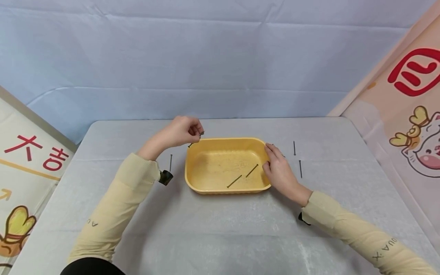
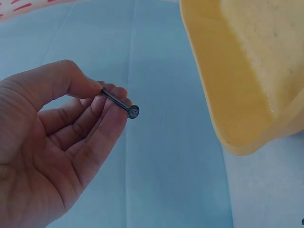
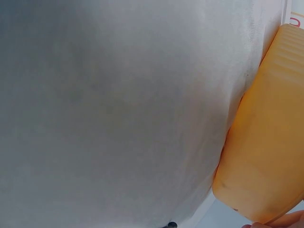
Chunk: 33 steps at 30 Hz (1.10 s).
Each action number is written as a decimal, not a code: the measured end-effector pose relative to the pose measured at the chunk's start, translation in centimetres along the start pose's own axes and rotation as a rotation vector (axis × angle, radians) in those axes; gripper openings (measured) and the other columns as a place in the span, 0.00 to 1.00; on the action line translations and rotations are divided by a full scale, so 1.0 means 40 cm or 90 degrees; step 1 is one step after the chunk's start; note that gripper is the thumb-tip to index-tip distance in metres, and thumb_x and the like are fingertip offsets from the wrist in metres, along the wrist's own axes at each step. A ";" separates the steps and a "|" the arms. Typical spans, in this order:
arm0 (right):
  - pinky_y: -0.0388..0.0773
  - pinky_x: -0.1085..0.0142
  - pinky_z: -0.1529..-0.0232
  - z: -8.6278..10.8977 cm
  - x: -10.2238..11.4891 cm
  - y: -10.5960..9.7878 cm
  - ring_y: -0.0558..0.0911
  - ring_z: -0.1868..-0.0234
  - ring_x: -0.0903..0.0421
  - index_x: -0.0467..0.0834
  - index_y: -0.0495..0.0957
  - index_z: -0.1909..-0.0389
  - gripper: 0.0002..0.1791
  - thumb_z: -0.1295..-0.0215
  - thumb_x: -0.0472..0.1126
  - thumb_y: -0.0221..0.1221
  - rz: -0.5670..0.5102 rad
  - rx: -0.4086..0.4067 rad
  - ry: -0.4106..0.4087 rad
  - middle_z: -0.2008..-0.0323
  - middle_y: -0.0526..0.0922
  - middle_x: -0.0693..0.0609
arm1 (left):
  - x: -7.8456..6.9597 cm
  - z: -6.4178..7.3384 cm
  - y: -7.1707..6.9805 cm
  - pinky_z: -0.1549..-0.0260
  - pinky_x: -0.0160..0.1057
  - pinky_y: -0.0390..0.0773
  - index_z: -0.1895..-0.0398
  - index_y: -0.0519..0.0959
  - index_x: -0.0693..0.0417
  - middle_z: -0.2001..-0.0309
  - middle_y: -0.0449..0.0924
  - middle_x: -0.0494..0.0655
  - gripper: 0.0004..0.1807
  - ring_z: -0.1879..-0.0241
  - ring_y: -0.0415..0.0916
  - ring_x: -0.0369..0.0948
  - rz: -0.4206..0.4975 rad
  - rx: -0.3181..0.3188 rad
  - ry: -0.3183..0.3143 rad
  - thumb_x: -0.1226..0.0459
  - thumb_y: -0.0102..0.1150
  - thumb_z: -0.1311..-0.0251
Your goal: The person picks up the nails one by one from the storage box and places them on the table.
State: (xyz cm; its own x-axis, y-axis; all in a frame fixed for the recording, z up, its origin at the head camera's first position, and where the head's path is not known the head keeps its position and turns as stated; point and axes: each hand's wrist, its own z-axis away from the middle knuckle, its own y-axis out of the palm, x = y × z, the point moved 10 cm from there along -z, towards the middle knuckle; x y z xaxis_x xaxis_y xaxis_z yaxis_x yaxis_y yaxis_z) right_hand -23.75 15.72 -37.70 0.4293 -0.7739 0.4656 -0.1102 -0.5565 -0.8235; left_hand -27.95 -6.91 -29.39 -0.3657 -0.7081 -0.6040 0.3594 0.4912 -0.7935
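A dark nail (image 2: 115, 100) is pinched between the thumb and fingers of my left hand (image 1: 180, 131), its flat head sticking out past the fingertips. That hand is just above the back left corner of a yellow plastic basin (image 1: 220, 139). With the thumb inside and the fingers over the rim, my right hand (image 1: 280, 171) grips the basin's right side. The right wrist view shows the basin's outer wall (image 3: 266, 142) and fingertips (image 3: 285, 220) at its edge. Inside the basin lie two nails, one nearer the front (image 1: 234, 181) and another to its right (image 1: 252, 170).
A nail (image 1: 170, 162) lies on the grey table left of the basin. On the right lie two more, a far nail (image 1: 294, 148) and a nearer nail (image 1: 300, 169). A thin dark piece (image 1: 283, 155) shows beside the right fingers, mostly hidden. A pale blue cloth (image 1: 220, 68) hangs behind.
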 end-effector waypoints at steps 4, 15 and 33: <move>0.72 0.57 0.62 0.000 -0.002 0.002 0.67 0.43 0.41 0.22 0.61 0.42 0.26 0.43 0.27 0.48 -0.001 0.004 0.002 0.39 0.61 0.32 | 0.003 0.011 -0.004 0.72 0.36 0.72 0.65 0.77 0.59 0.69 0.79 0.49 0.07 0.72 0.72 0.41 0.002 -0.010 -0.001 0.70 0.51 0.46; 0.72 0.58 0.63 0.001 -0.001 0.003 0.68 0.44 0.42 0.23 0.61 0.41 0.26 0.43 0.27 0.48 -0.001 0.007 0.007 0.39 0.61 0.32 | 0.026 0.041 -0.010 0.69 0.37 0.76 0.63 0.76 0.60 0.67 0.78 0.50 0.08 0.68 0.73 0.42 0.020 -0.034 -0.045 0.71 0.52 0.46; 0.73 0.55 0.59 0.000 0.002 0.000 0.66 0.42 0.39 0.22 0.61 0.42 0.26 0.43 0.27 0.48 0.001 0.006 0.005 0.40 0.61 0.32 | 0.074 0.095 -0.025 0.69 0.37 0.75 0.64 0.76 0.61 0.68 0.77 0.52 0.08 0.68 0.74 0.43 0.072 -0.104 -0.102 0.71 0.52 0.48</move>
State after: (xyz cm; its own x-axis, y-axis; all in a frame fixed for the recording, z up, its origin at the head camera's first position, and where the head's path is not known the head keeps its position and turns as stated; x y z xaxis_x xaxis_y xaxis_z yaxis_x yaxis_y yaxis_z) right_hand -23.70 15.66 -37.68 0.4225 -0.7769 0.4668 -0.1027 -0.5527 -0.8270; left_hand -26.11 -11.41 -30.10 -0.1855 -0.7089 -0.6805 0.2428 0.6380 -0.7308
